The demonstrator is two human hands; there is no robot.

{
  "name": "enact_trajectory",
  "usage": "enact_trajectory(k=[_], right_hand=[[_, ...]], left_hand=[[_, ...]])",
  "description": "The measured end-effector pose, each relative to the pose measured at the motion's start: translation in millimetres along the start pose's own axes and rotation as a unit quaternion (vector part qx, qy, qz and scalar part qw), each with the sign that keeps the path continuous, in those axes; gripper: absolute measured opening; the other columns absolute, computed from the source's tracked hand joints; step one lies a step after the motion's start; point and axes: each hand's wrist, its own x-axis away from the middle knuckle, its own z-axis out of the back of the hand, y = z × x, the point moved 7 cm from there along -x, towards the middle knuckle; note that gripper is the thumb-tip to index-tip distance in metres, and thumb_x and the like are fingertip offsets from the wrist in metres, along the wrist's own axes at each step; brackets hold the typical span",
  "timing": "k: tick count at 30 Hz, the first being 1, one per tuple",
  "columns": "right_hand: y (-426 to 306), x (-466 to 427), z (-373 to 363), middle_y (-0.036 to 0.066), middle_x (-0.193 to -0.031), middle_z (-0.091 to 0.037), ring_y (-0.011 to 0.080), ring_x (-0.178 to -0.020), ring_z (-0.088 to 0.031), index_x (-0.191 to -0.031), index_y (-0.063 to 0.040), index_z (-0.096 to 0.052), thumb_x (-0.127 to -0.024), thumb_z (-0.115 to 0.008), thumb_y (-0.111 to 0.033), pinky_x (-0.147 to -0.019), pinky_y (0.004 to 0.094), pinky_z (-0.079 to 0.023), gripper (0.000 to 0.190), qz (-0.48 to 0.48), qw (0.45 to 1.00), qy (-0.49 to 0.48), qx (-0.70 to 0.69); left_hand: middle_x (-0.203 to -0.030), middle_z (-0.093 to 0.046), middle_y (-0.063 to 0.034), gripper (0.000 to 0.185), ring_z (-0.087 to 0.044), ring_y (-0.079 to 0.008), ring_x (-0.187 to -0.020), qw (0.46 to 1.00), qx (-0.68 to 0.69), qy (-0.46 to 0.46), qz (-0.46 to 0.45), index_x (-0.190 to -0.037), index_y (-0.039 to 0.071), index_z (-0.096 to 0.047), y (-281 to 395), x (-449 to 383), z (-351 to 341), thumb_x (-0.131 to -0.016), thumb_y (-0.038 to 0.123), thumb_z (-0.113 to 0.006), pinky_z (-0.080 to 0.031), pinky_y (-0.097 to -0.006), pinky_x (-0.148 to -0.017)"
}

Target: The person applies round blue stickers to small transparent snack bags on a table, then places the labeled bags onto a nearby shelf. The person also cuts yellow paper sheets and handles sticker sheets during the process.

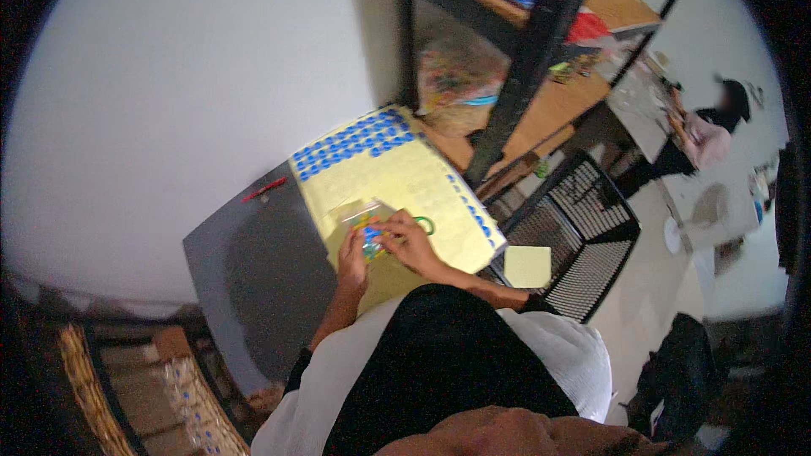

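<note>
A small clear plastic bag (370, 235) with colourful bits inside lies between my hands, over a pale yellow sheet (405, 190). At the bag's left edge my left hand (351, 259) holds it. My right hand (407, 244) reaches in from the right with bent fingers touching the front of the bag, near a blue patch; blur hides whether they pinch it. Rows of round blue stickers (355, 142) cover the sheet's far end, and another line of blue stickers (472, 209) runs along its right side. Beside my right hand is a green ring-shaped object (424, 225).
The sheet rests on a grey table (272, 266) holding a red pen (265, 190). Right of it stands a black mesh basket (570, 234) with a yellow paper pad (528, 266). A black-framed shelf (513, 69) rises behind. Farther right, another person (703, 136) works at a table.
</note>
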Motion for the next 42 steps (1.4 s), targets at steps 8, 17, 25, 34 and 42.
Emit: enact_trajectory(k=[8,17,25,34,42], right_hand=[[-9,-1,11,0.007,-0.103,-0.050,0.0201,-0.100,-0.052,-0.111,-0.011,-0.072,-0.082,-0.074,-0.007,-0.087,0.0302,-0.044,0.030,-0.008,0.997,0.024,-0.075],[-5,11,19,0.009,-0.112,-0.053,0.0235,-0.108,-0.052,-0.110,-0.009,-0.072,-0.080,-0.073,-0.005,-0.094,0.0331,-0.044,0.030,-0.005,0.997,0.007,-0.080],[-19,14,23,0.010,-0.109,-0.056,0.0301,-0.108,-0.050,-0.107,-0.012,-0.071,-0.075,-0.075,-0.012,-0.093,0.0398,-0.042,0.032,0.041,0.998,0.042,0.004],[-11,5,7,0.008,-0.112,-0.057,0.0301,-0.109,-0.048,-0.102,-0.014,-0.073,-0.075,-0.076,-0.020,-0.094,0.0411,-0.039,0.029,0.090,0.994,0.011,0.059],[-7,-6,-7,0.006,-0.110,-0.058,0.0281,-0.110,-0.048,-0.100,-0.015,-0.074,-0.076,-0.076,-0.024,-0.095,0.0416,-0.037,0.026,0.043,0.997,0.042,0.042]], left_hand=[[-0.124,-0.055,-0.0136,0.049,-0.054,-0.0183,-0.111,0.998,-0.065,-0.015,-0.016,-0.137,-0.003,-0.043,8,6,-8,-0.102,0.030,-0.047,-0.044,-0.0301,-0.093],[-0.115,-0.057,-0.0105,0.042,-0.056,-0.0164,-0.103,1.000,-0.004,-0.004,0.009,-0.127,-0.004,-0.050,-2,12,-16,-0.101,0.030,-0.050,-0.045,-0.0291,-0.088],[-0.107,-0.060,-0.0089,0.038,-0.056,-0.0143,-0.096,0.996,-0.013,-0.001,0.088,-0.118,-0.003,-0.056,-3,12,-14,-0.102,0.030,-0.049,-0.044,-0.0284,-0.085],[-0.112,-0.060,-0.0102,0.041,-0.055,-0.0150,-0.101,0.993,0.053,0.014,0.108,-0.124,-0.005,-0.055,-6,9,-6,-0.103,0.029,-0.047,-0.043,-0.0286,-0.088],[-0.108,-0.061,-0.0078,0.040,-0.055,-0.0145,-0.097,0.983,0.071,0.087,0.145,-0.120,-0.004,-0.057,-29,3,11,-0.103,0.030,-0.047,-0.043,-0.0290,-0.087]])
